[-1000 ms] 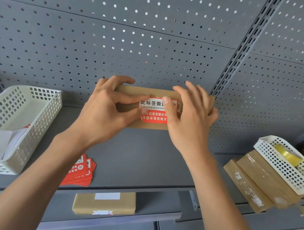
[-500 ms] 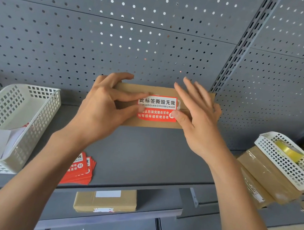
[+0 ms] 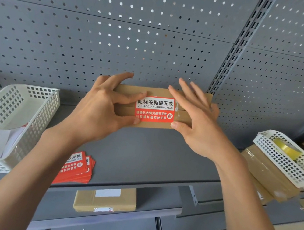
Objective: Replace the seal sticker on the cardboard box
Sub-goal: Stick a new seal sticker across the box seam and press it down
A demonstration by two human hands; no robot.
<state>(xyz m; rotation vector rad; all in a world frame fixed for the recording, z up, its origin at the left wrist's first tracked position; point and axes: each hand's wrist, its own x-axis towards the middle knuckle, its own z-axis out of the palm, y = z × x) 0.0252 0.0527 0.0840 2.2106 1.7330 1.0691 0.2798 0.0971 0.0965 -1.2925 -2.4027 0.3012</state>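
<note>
The right hand (image 3: 199, 124) has slid off the seal sticker (image 3: 155, 109), fingers now straight. At frame centre, the left hand (image 3: 101, 110) grips the cardboard box (image 3: 157, 90) end. Box appears light and stiff; best held by its ends.

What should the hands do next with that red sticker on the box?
Probably lift away: the red and white seal sticker appears to lie flat across the seam of the brown cardboard box. The left hand grips the box's left end, while the right hand lies with straight fingers at the sticker's right edge.
</note>
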